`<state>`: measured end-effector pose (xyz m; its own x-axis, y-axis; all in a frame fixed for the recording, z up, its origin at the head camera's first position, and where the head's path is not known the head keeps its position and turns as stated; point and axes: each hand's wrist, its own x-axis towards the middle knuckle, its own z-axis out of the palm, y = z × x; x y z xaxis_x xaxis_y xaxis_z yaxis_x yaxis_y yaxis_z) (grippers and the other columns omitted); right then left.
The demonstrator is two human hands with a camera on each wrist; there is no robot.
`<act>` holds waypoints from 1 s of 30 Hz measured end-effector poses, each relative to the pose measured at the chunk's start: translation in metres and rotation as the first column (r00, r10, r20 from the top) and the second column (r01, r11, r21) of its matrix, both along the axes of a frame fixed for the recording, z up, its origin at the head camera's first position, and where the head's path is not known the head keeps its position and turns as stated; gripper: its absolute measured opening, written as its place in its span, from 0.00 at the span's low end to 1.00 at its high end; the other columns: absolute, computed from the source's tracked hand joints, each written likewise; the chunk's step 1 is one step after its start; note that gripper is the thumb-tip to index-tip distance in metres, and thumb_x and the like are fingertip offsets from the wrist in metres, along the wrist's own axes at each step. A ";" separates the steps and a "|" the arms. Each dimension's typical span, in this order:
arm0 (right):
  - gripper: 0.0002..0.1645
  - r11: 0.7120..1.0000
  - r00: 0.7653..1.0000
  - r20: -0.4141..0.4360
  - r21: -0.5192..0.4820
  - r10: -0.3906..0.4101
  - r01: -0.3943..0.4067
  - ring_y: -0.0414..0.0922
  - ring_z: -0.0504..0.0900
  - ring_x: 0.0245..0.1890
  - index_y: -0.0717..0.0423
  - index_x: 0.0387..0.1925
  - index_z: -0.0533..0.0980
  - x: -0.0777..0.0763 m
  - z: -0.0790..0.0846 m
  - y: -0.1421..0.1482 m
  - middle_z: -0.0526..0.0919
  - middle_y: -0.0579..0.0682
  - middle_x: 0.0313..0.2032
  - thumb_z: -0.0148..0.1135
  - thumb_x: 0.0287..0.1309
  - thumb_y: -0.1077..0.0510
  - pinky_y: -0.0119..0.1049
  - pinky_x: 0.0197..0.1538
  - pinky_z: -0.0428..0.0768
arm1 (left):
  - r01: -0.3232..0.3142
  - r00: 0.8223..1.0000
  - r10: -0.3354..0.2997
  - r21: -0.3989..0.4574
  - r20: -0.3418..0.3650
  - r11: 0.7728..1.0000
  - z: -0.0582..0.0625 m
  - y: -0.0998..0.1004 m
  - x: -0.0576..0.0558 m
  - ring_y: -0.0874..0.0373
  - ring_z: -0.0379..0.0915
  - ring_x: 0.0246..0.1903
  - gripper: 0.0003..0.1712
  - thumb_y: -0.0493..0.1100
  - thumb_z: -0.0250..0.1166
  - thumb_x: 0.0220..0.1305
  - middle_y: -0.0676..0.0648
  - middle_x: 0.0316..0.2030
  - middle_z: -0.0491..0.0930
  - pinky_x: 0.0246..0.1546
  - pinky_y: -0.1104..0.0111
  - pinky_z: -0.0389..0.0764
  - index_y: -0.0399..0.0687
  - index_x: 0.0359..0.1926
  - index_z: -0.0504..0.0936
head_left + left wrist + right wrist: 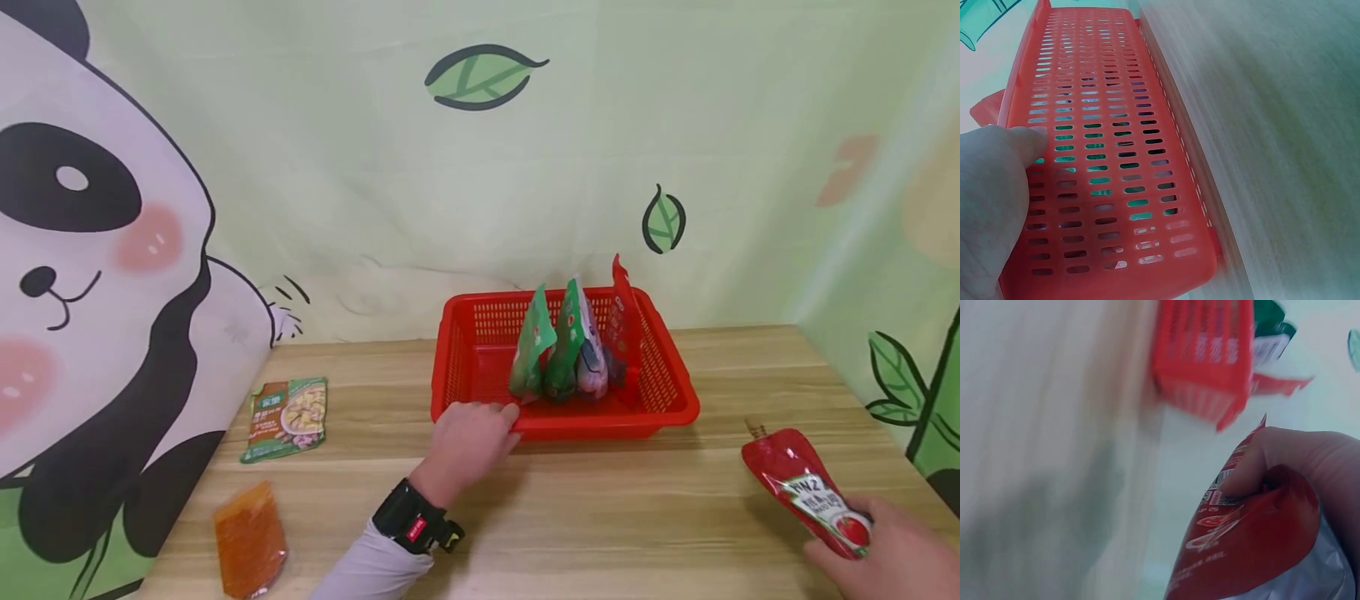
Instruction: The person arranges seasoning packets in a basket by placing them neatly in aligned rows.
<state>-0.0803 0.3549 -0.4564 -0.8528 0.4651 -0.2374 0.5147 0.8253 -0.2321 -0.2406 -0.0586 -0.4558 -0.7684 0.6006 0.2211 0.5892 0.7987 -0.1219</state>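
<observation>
Red tomato-print pouch: pinched in the right hand, to the right of the slotted basket. Basket: on wooden table, upright packets inside, near side gripped by left hand.

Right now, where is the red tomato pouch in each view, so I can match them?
Head: the red tomato pouch is at the lower right, in the right hand.
Left wrist: not in the picture.
Right wrist: lower right, close up, cut off by the bottom edge.
Shared landmark: the red basket, near centre in head, left of centre in left wrist, top in right wrist.
</observation>
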 end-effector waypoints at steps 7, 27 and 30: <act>0.56 0.984 0.951 -0.252 0.042 0.179 -0.174 0.56 0.76 0.35 0.77 0.61 0.66 -0.016 0.024 -0.039 0.77 0.71 0.44 0.80 0.44 0.42 0.43 0.30 0.79 | 0.001 1.000 0.000 0.016 -0.021 1.000 -0.003 -0.002 0.000 0.63 0.65 0.18 0.13 0.56 0.69 0.66 0.57 0.19 0.73 0.19 0.72 0.63 0.56 0.34 0.79; 0.44 0.910 0.776 -0.533 -0.024 0.339 -0.414 0.52 0.78 0.44 0.64 0.60 0.70 -0.041 0.063 -0.139 0.78 0.60 0.50 0.79 0.45 0.51 0.45 0.38 0.85 | 0.093 0.973 -0.188 0.521 0.131 0.848 0.018 0.006 0.018 0.59 0.83 0.46 0.28 0.61 0.68 0.65 0.51 0.50 0.87 0.51 0.64 0.86 0.51 0.58 0.81; 0.43 0.904 0.748 -0.571 -0.022 0.338 -0.426 0.50 0.78 0.44 0.63 0.60 0.70 -0.041 0.066 -0.148 0.78 0.58 0.49 0.79 0.45 0.52 0.44 0.39 0.86 | 0.112 0.949 -0.287 0.716 0.128 0.689 0.019 0.021 0.035 0.59 0.84 0.49 0.24 0.58 0.69 0.66 0.52 0.50 0.87 0.53 0.63 0.85 0.51 0.55 0.82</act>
<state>-0.1218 0.2068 -0.3900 -0.9568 0.0702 0.2820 -0.0851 0.8601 -0.5029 -0.2056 -0.0372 -0.4363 -0.7274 0.4872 0.4833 0.6843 0.4622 0.5640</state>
